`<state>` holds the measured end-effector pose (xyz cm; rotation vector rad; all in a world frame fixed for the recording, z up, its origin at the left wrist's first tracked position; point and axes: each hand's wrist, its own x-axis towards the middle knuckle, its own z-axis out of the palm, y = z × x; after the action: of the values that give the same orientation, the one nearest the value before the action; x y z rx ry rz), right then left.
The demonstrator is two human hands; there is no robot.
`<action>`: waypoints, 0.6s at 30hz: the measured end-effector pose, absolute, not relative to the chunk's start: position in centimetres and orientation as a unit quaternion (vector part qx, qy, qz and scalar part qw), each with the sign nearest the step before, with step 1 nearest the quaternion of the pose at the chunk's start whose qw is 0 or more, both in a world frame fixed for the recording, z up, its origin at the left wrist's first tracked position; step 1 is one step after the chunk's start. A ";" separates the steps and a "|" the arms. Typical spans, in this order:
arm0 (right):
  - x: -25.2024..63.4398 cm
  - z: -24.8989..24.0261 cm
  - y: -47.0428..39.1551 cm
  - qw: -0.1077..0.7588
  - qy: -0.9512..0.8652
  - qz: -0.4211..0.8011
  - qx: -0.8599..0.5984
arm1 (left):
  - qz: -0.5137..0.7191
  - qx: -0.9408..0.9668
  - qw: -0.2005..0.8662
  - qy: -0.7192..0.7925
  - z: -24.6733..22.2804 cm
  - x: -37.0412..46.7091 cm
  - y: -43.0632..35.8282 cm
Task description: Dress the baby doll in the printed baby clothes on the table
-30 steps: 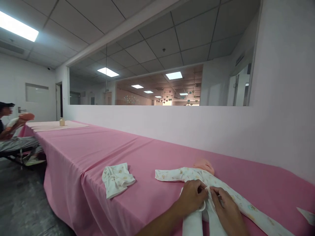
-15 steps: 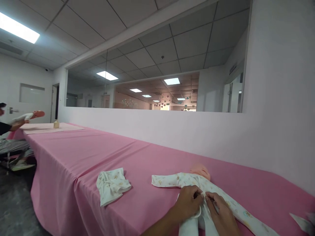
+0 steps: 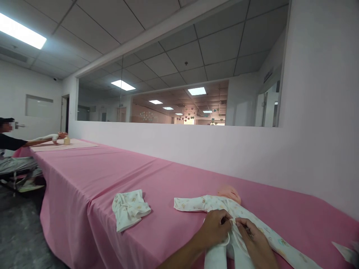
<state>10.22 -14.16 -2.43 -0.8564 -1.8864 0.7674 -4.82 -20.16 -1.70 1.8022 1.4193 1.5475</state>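
Pink tablecloth (image 3: 174, 179) below curled hands (image 3: 215, 228)

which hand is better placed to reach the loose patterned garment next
Left, I'd judge: the left hand is nearer the loose patterned garment, while the right hand sits farther off. Both pinch white cloth on the doll, so the left would need to let go first.

Open tabletop (image 3: 162, 220) runs between doll (image 3: 220, 202) and loose garment (image 3: 129, 210).
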 end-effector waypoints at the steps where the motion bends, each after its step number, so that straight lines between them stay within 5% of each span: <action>1: 10.2 -2.4 -14.1 0.452 -0.762 0.313 -0.343 | 0.548 0.643 0.183 0.502 -1.7 -4.9 -20.1; 18: 9.7 -4.0 -13.5 0.487 -0.793 0.179 -0.318 | 0.547 0.602 0.207 0.544 -1.8 -4.5 -19.9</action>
<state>9.71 -13.54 -4.03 -0.7732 -1.9295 0.4346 -4.55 -19.94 -1.75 1.6772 1.5136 1.5220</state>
